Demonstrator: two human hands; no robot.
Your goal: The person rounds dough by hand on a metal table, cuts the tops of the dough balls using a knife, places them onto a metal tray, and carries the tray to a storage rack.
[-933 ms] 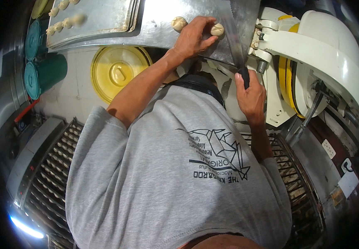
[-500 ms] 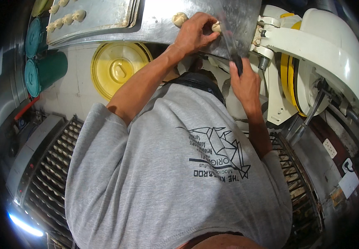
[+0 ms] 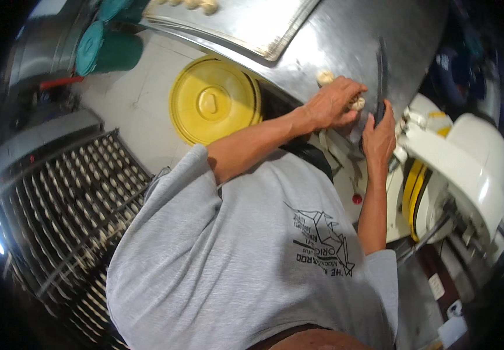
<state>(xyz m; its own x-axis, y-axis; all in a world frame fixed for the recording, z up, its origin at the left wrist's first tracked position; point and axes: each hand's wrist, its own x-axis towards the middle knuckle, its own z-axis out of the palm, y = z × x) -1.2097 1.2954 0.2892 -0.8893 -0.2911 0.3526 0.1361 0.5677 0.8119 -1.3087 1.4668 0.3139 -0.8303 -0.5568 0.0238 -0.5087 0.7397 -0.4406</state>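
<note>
My left hand [image 3: 336, 100] is curled round a pale dough ball [image 3: 357, 104] on the steel table [image 3: 409, 46]. My right hand [image 3: 380, 131], just to its right, grips a long knife [image 3: 380, 76] by the handle, with the blade pointing away from me beside the dough. A second dough ball [image 3: 325, 77] lies just beyond my left fingers, partly behind them. A metal tray [image 3: 287, 41] sits on the table to the left, bearing several dough pieces [image 3: 208, 7] near its far edge.
A yellow lidded container [image 3: 210, 102] stands below the table's front edge, green bins [image 3: 109, 49] at upper left. A white machine [image 3: 450, 163] crowds my right. Racks [image 3: 71, 216] are at lower left. Something dark blue [image 3: 456, 76], unclear what, is beyond the table's right end.
The view has turned, shifting table and tray within the picture. Both hands appear lower and further right, still on the dough ball and the knife.
</note>
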